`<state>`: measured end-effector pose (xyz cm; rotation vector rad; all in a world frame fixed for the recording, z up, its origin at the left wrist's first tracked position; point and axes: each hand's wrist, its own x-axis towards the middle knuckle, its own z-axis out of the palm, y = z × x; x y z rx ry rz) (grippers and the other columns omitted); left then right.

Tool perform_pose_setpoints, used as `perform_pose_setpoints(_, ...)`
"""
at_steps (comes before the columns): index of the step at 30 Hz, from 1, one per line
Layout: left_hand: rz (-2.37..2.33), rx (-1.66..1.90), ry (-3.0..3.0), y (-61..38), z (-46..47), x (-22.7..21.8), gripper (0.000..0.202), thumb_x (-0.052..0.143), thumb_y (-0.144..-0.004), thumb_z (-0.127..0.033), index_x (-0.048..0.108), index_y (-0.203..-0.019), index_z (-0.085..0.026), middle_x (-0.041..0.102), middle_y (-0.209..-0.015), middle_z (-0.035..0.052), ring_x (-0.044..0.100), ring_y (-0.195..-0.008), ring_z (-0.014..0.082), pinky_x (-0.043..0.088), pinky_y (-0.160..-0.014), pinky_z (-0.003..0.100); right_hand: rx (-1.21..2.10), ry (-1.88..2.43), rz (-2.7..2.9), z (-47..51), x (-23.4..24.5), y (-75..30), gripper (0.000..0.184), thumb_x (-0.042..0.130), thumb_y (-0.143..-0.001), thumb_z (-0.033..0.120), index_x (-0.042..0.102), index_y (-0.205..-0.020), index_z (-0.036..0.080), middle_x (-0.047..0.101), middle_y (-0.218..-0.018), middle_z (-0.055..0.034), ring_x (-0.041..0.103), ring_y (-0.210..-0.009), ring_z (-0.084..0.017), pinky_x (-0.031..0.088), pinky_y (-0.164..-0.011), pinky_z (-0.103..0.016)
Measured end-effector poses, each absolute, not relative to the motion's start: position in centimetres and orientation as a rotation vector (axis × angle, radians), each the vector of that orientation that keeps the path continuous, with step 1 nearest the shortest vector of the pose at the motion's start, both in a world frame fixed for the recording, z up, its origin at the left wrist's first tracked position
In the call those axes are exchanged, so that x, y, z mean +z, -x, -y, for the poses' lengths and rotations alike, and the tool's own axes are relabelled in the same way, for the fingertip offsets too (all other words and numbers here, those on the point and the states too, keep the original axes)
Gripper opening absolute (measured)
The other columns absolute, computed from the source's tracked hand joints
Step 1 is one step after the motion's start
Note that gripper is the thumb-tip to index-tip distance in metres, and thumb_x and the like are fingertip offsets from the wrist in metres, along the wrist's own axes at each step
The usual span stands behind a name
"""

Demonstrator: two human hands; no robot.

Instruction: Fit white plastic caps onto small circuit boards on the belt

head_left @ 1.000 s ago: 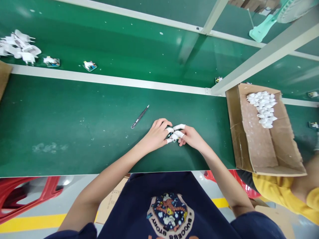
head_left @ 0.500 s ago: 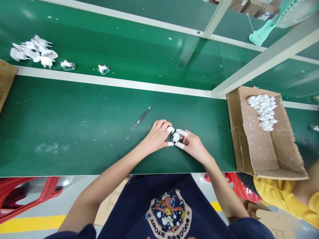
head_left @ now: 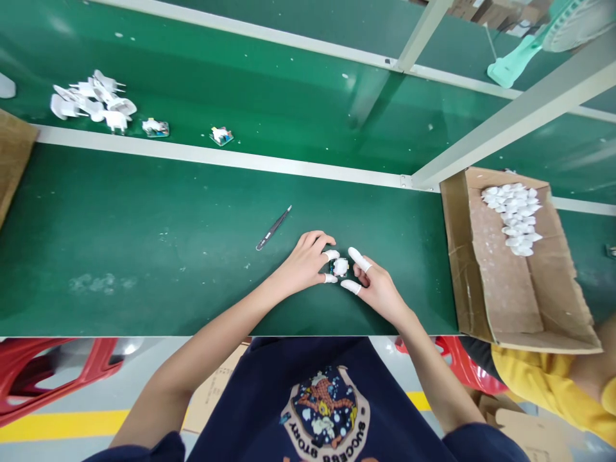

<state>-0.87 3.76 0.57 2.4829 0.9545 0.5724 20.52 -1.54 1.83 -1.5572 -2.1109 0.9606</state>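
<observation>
My left hand [head_left: 304, 260] pinches a small white part on a little circuit board [head_left: 340, 267] between thumb and forefinger, both capped with white finger cots. My right hand [head_left: 375, 285] sits just right of the part, its capped forefinger and thumb spread apart and drawn slightly off it. Both hands rest on the green bench top [head_left: 144, 244] near its front edge. Black tweezers [head_left: 273, 228] lie on the mat a short way left of my left hand.
A cardboard box [head_left: 486, 282] with several small white parts [head_left: 513, 218] stands at the right. On the green conveyor behind the rail lie white plug housings [head_left: 94, 102] and two small boards [head_left: 221, 135]. A person in yellow [head_left: 553, 378] is at the lower right.
My right hand has let go of the part and pulled back a little to the right, fingers spreading. The left hand keeps its pinch. The items on the conveyor have shifted rightward in view.
</observation>
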Motion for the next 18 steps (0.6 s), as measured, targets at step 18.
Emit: perform_pose_setpoints(18,-0.970,0.571,-2.529,0.5,-3.5,0.7,0.032,0.070,-0.079,-0.029,0.060,-0.106,-0.015,0.054,-0.121,0.0108,0.041,-0.119,0.0301,0.039,-0.101,0.049,0.354,1.686,2.525,3.7,1.6,-18.8,0.045,0.035,-0.099,0.043,0.057,-0.124,0.013,0.065,-0.084,-0.0103,0.059,-0.063,-0.019,0.033,-0.051,-0.029)
